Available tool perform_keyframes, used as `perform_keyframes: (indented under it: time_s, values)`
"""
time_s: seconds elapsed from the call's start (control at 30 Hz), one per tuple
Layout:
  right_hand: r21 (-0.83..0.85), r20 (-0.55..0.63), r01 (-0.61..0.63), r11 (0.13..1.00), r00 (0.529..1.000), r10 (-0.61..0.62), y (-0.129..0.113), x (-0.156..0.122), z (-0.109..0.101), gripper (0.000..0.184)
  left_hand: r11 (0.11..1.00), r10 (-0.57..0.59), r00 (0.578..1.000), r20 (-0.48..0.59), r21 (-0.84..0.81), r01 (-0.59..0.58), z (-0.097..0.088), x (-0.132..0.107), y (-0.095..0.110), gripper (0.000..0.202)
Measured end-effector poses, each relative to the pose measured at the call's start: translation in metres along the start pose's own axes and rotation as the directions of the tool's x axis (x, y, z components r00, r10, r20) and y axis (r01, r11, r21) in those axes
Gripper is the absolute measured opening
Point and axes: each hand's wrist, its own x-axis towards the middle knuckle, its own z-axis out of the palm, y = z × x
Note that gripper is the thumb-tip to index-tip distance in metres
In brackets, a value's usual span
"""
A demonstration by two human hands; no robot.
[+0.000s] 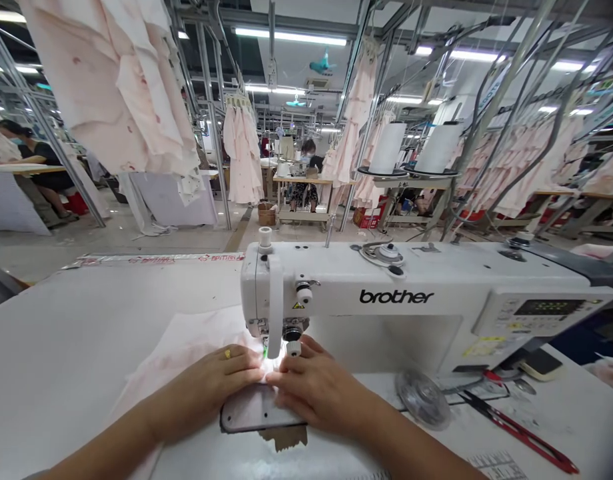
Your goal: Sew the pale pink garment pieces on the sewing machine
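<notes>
A white brother sewing machine (331,283) stands in front of me, its lamp lighting the needle area. Pale pink fabric (186,339) lies flat on the table and runs under the needle end. My left hand (211,381), wearing a yellow ring, pinches the fabric just left of the needle, thumb and fingers close together. From the right, my right hand (324,390) closes its fingertips on the fabric edge, almost meeting the left. Glare and the machine head hide the needle and the exact stitching spot.
Red-handled scissors or snips (524,430) and a clear round dish (424,399) lie on the table (76,353) at right. Two white thread cones (389,148) stand behind the machine. Pale pink garments (111,87) hang at upper left. People sit at machines further back.
</notes>
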Motion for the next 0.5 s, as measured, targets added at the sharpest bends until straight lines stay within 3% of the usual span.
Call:
perform_keyframes:
  time_s: [0.3,0.5]
  values:
    - [0.036,0.078,-0.137,0.99,0.988,0.134,-0.003,0.0,-0.001,0.025,0.998,0.055,0.999,0.001,0.028,-0.055,0.005,0.0,-0.007,0.05]
    - [0.078,0.072,-0.218,0.973,0.974,0.213,-0.002,0.001,-0.003,0.038,1.0,-0.001,0.997,-0.071,0.031,0.003,0.009,0.005,-0.021,0.044]
